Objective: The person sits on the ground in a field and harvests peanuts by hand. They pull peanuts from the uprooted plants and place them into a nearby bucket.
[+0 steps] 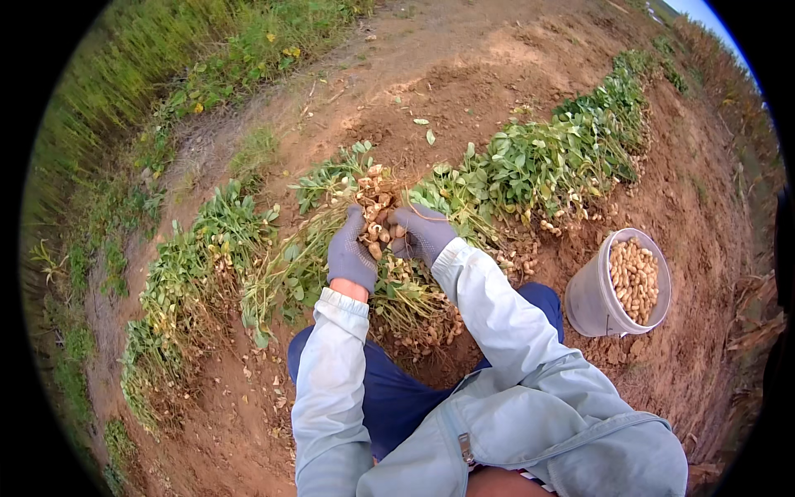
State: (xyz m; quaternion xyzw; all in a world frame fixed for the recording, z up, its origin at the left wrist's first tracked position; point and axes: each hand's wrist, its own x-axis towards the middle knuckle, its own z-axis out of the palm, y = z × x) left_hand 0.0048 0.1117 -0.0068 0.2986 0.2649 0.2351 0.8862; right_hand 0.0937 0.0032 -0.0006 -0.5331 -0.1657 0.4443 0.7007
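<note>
A cluster of peanut pods [376,227], on its roots and stems, is held up between both gloved hands. My left hand [353,251], in a grey knitted glove, grips the plant's stems and roots on the cluster's left side. On the right side my right hand [423,233], gloved alike, has its fingers curled at the lower pods; whether it grips one is hidden. Leafy stems [298,248] trail down to the left from the bunch. Below the hands lies another pulled peanut plant [428,323] with pods at its roots, between the knees.
A white plastic bucket [587,295] filled with peanut pods stands on the reddish soil at the right. Rows of uprooted peanut plants lie to the left [199,267] and to the upper right [546,155]. Tall green grass [118,93] grows along the upper left edge.
</note>
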